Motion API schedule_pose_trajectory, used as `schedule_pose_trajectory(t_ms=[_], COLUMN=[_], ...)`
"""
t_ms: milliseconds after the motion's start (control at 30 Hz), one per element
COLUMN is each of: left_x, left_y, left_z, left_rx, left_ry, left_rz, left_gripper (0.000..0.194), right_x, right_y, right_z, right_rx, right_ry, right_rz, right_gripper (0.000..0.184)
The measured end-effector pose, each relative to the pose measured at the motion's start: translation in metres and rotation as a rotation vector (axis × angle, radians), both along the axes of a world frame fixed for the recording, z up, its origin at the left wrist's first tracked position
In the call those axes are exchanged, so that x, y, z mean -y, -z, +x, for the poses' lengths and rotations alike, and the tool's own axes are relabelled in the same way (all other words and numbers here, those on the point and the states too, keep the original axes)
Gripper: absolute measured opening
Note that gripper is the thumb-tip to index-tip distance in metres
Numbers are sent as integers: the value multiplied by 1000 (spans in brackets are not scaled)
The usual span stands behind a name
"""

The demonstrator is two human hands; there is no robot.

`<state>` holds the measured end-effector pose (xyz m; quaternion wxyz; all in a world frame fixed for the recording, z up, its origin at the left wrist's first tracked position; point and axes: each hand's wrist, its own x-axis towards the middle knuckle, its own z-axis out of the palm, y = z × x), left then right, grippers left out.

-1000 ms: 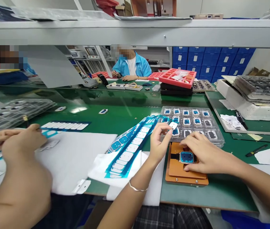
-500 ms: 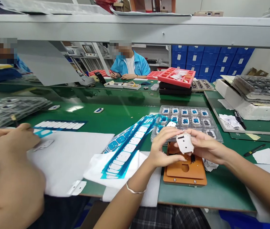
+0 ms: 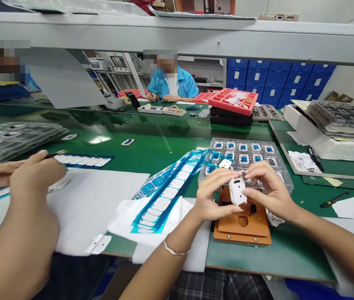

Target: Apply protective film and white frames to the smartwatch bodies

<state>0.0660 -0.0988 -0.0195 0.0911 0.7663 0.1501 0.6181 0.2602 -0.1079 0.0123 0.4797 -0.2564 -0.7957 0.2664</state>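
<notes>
A small white plastic casing (image 3: 237, 192) with a dark slot and dark holes is held up above an orange fixture (image 3: 242, 227). My left hand (image 3: 213, 193) grips it, fingers along the top and thumb below. At its right edge, the thumb of my right hand (image 3: 267, 187) presses the casing, with curled fingers near its upper corner. A small dark spot shows at those right fingertips; I cannot make out what it is. Behind my hands lies a clear plastic tray (image 3: 285, 166) of white pieces with blue faces. More white pieces (image 3: 275, 218) lie right of the fixture.
Blue film strips with white labels (image 3: 167, 193) lie on a white cloth (image 3: 120, 218) to the left. A co-worker's hand (image 3: 36, 171) holds a thin tool farther left. A pen (image 3: 335, 199) and torn paper (image 3: 352, 207) lie right. A metal shelf beam (image 3: 177, 37) crosses overhead.
The casing has turned in my hands, showing its side wall. My right fingers have shifted up to its corner. The co-worker's hand has moved right. The view has shifted slightly.
</notes>
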Motion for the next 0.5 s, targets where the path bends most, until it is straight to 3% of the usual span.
schedule_pose_trajectory(t_ms=[100,200,367,500], left_x=[-1,-2,-4,-4], left_y=[1,1,-2,-1], left_z=[0,0,0,4], left_rx=[-17,-20,-64,-81], left_ry=[30,22,48,87], left_rz=[-2,-13,-24,-21], left_gripper=[62,65,70,70], right_x=[3,6,3,-4], right_y=[-8,-13,-18,-21], right_z=[2,3,10,15], right_rx=[93,145,222,233], right_ry=[37,77,49,-3], right_rz=[224,302,160,-10], right_gripper=[7,10,9,20])
